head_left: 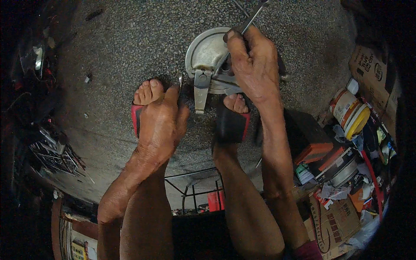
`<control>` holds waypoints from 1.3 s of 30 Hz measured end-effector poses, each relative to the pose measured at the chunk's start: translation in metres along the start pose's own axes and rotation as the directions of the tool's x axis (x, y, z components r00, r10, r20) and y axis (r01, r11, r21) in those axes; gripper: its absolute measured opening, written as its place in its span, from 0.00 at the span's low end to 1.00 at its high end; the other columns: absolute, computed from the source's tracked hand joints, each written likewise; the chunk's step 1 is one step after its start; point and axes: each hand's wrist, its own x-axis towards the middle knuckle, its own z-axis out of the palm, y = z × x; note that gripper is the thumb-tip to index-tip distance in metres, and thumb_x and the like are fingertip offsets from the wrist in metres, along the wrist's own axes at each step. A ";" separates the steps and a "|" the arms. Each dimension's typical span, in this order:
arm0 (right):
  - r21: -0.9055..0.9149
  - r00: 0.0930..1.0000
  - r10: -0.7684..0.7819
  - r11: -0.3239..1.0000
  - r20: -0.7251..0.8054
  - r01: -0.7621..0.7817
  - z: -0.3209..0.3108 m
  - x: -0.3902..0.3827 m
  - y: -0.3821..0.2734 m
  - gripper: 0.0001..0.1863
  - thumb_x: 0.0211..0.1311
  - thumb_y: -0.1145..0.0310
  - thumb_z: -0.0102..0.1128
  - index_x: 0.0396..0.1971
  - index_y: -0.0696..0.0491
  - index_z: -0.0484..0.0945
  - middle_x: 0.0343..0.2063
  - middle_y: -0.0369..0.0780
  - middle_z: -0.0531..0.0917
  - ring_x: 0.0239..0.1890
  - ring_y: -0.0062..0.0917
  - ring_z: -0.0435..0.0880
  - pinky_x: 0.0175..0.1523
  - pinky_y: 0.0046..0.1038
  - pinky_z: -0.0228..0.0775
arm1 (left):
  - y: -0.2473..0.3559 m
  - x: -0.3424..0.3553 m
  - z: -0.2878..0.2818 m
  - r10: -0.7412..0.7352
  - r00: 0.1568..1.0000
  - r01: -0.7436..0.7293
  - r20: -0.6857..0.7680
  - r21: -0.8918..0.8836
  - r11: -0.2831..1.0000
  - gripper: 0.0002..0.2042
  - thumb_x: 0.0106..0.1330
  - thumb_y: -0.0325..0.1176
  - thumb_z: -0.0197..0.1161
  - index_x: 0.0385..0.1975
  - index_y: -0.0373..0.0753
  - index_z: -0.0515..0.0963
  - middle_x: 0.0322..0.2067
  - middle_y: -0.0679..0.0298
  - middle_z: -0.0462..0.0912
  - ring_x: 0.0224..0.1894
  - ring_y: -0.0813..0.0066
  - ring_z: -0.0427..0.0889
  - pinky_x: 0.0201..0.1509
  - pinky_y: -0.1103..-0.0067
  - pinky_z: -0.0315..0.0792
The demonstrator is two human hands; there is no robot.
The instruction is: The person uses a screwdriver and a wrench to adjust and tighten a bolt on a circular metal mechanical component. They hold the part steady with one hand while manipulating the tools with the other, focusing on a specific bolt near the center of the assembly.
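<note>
A round grey metal housing (207, 51) with a flat bracket hanging from its near side lies on the speckled floor, just beyond my two feet in red and black sandals. My right hand (253, 65) is closed around a slim metal wrench (251, 17) that sticks up and away over the housing. My left hand (162, 123) hovers over my left foot, fingers curled; it pinches something thin and metallic near the bracket, too small to tell what it is.
Cardboard boxes (336, 221), a white tub with a yellow lid (351, 113) and orange-and-black parts crowd the right side. A heap of thin metal rods (56, 156) lies at the left. A wire stool frame (195, 190) shows between my legs.
</note>
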 end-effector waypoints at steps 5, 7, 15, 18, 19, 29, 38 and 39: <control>0.070 0.994 0.104 0.992 0.044 -0.107 -0.004 -0.001 -0.013 0.14 0.63 0.62 0.55 0.28 0.60 0.74 0.20 0.55 0.79 0.28 0.54 0.81 0.37 0.51 0.70 | 0.004 0.007 -0.003 -0.044 0.999 0.042 -0.025 -0.067 0.997 0.13 0.57 0.33 0.64 0.39 0.33 0.76 0.36 0.40 0.79 0.42 0.37 0.77 0.53 0.54 0.69; 0.035 0.999 0.043 0.998 0.024 -0.044 -0.002 -0.001 -0.010 0.14 0.63 0.62 0.55 0.28 0.60 0.74 0.20 0.55 0.79 0.28 0.54 0.81 0.36 0.50 0.70 | 0.005 0.008 -0.003 -0.032 0.999 0.030 -0.036 -0.054 0.998 0.13 0.57 0.34 0.63 0.38 0.34 0.77 0.34 0.40 0.79 0.41 0.38 0.78 0.52 0.54 0.70; 0.021 1.000 -0.013 1.000 -0.019 0.014 0.003 -0.001 0.002 0.14 0.66 0.62 0.55 0.30 0.60 0.77 0.16 0.43 0.76 0.20 0.31 0.76 0.27 0.35 0.66 | 0.007 0.014 -0.003 -0.028 1.000 0.028 0.010 0.001 1.000 0.10 0.57 0.33 0.63 0.34 0.35 0.78 0.29 0.41 0.80 0.38 0.40 0.81 0.50 0.56 0.73; 0.062 1.000 0.004 0.998 0.005 -0.005 0.000 -0.002 -0.003 0.13 0.64 0.63 0.55 0.29 0.60 0.74 0.21 0.55 0.79 0.27 0.55 0.80 0.35 0.51 0.69 | 0.020 0.031 -0.033 -0.045 0.983 0.060 0.176 -0.083 0.995 0.09 0.58 0.31 0.62 0.34 0.32 0.78 0.28 0.41 0.81 0.36 0.39 0.81 0.44 0.55 0.75; 0.065 1.000 -0.008 0.998 0.003 0.007 0.002 -0.001 -0.004 0.13 0.64 0.63 0.55 0.29 0.60 0.74 0.21 0.55 0.79 0.27 0.55 0.80 0.35 0.51 0.69 | 0.024 0.034 -0.042 -0.053 0.977 0.076 0.205 -0.109 0.991 0.10 0.59 0.29 0.60 0.36 0.30 0.77 0.28 0.41 0.80 0.35 0.38 0.79 0.43 0.54 0.73; 0.020 1.000 -0.009 1.000 -0.008 0.009 0.005 0.001 -0.004 0.15 0.65 0.61 0.54 0.30 0.60 0.75 0.22 0.56 0.80 0.29 0.56 0.80 0.38 0.52 0.70 | 0.018 0.043 -0.049 -0.009 0.957 0.059 0.291 -0.163 0.985 0.08 0.60 0.28 0.57 0.32 0.28 0.76 0.28 0.38 0.78 0.36 0.35 0.77 0.43 0.52 0.71; 0.027 0.999 -0.002 1.000 -0.033 0.003 0.006 0.001 -0.003 0.15 0.64 0.62 0.55 0.29 0.61 0.75 0.21 0.56 0.80 0.28 0.55 0.81 0.36 0.51 0.71 | 0.025 0.043 -0.055 -0.037 0.943 0.092 0.332 -0.154 0.984 0.09 0.60 0.28 0.57 0.35 0.27 0.77 0.29 0.38 0.79 0.36 0.36 0.79 0.43 0.54 0.73; 0.023 0.999 -0.008 1.000 -0.036 0.009 0.006 0.001 -0.003 0.15 0.64 0.62 0.55 0.29 0.61 0.75 0.21 0.56 0.80 0.27 0.55 0.81 0.36 0.51 0.71 | 0.023 0.044 -0.056 -0.015 0.940 0.068 0.342 -0.144 0.987 0.10 0.60 0.28 0.57 0.36 0.28 0.78 0.29 0.38 0.79 0.36 0.36 0.79 0.43 0.55 0.73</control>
